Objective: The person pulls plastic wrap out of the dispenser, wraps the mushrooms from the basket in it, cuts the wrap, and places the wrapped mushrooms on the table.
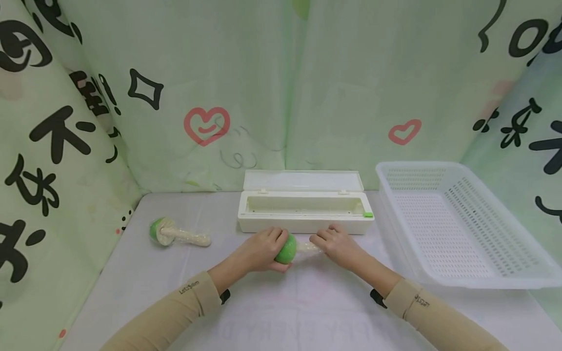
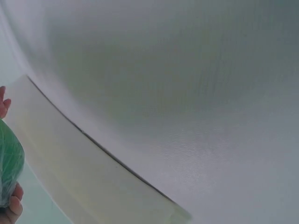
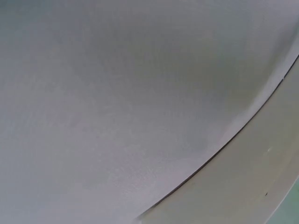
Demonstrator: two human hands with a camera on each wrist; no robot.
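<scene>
My left hand grips the round green cap of a toy mushroom, fingers over the top and thumb below. Clear film creases over that cap in the left wrist view, where fingertips show at its lower edge. The pale stem points right, and the curled fingers of my right hand hold its far end. Just behind both hands stands a white film dispenser box with its lid raised. Only the box edge and the white tabletop show in the right wrist view; the right hand is out of that picture.
A second film-wrapped mushroom, green-capped with a pale stem, lies on its side at the left of the table. A white perforated basket stands at the right. Printed pale green curtains enclose the table at the back and sides.
</scene>
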